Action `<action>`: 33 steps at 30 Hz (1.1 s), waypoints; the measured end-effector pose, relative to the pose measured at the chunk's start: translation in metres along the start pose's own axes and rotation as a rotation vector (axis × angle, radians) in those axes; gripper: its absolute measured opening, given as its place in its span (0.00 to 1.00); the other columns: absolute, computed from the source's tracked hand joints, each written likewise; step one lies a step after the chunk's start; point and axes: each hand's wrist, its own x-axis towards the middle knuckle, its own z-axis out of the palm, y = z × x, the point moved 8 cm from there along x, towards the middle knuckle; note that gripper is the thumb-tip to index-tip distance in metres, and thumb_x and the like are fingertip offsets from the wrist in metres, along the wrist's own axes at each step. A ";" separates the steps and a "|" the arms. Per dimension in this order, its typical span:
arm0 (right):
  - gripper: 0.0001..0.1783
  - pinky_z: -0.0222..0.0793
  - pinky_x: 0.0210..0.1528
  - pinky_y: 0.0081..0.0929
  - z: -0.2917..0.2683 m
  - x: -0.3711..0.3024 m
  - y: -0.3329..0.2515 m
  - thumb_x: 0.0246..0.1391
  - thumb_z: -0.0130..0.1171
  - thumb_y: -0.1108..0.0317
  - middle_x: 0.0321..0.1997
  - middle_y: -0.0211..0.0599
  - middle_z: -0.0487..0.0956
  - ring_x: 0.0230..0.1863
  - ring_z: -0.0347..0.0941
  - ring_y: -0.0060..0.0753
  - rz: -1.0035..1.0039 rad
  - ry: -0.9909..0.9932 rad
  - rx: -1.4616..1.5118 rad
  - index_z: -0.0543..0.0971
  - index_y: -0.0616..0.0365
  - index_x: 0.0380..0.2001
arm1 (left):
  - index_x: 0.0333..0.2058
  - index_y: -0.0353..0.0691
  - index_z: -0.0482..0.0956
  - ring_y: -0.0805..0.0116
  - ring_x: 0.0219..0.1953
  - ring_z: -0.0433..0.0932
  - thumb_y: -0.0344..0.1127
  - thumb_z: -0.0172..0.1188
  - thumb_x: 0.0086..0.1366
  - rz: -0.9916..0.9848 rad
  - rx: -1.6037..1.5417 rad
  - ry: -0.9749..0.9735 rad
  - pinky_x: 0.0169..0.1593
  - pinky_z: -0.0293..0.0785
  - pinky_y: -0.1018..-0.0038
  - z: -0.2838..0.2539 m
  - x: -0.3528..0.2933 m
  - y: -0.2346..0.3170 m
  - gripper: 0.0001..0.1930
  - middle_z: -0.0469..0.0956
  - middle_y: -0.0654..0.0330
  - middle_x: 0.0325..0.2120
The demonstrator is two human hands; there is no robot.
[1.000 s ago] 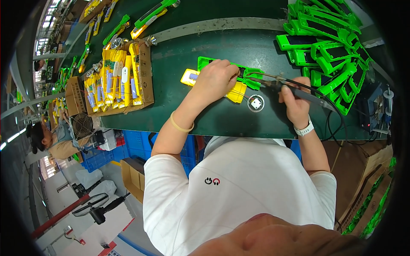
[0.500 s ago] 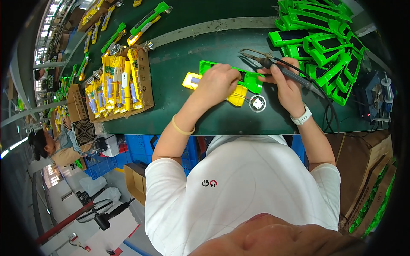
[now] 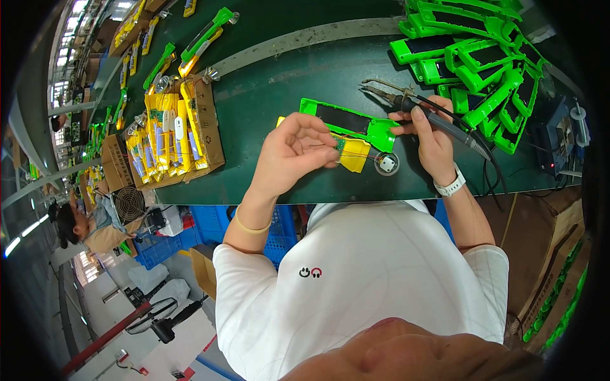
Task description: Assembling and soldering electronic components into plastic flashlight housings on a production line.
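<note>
My right hand (image 3: 433,143) is closed around a soldering iron (image 3: 445,122), which points to the far left; its fingertips touch the right end of a green plastic housing (image 3: 383,134). The housing lies open side up with a dark panel inside. Before it lies a yellow housing part (image 3: 354,156), mostly hidden by my left hand (image 3: 289,151). Thin wires run from that hand to a round, clear-rimmed lamp head (image 3: 386,163) at the yellow part's right. My left thumb and fingertips pinch together on a thin wire, above the edge of a small green board.
At the right lies a heap of green housings (image 3: 473,76), with a soldering station (image 3: 554,147) beside it. A cardboard box (image 3: 210,140) of yellow parts stands at the left. Assembled green-and-yellow lamps (image 3: 206,38) lie farther back. A black cable trails from the iron.
My left hand has drawn back toward me and left, off the green housing, uncovering its dark panel. The housing has shifted slightly. My right hand keeps the soldering iron.
</note>
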 end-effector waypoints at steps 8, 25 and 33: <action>0.16 0.64 0.23 0.16 0.011 -0.010 -0.014 0.52 0.54 0.75 0.29 0.33 0.69 0.22 0.66 0.19 -0.062 0.024 -0.080 0.59 0.59 0.40 | 0.39 0.30 0.69 0.62 0.31 0.79 0.20 0.53 0.57 0.103 -0.419 0.168 0.35 0.79 0.72 -0.034 0.006 -0.013 0.10 0.77 0.49 0.29; 0.15 0.65 0.24 0.13 0.047 -0.010 0.031 0.52 0.56 0.73 0.30 0.32 0.66 0.23 0.67 0.16 0.097 -0.039 -0.085 0.61 0.60 0.37 | 0.26 0.36 0.78 0.57 0.29 0.74 0.27 0.57 0.51 0.405 1.052 0.048 0.35 0.72 0.68 -0.030 0.039 0.014 0.03 0.73 0.53 0.23; 0.14 0.64 0.23 0.12 0.048 -0.009 0.029 0.51 0.56 0.74 0.28 0.30 0.68 0.23 0.67 0.14 0.070 -0.051 -0.142 0.61 0.59 0.35 | 0.24 0.37 0.75 0.58 0.28 0.71 0.27 0.58 0.49 0.482 1.141 -0.012 0.33 0.70 0.69 -0.028 0.046 0.012 0.02 0.68 0.55 0.23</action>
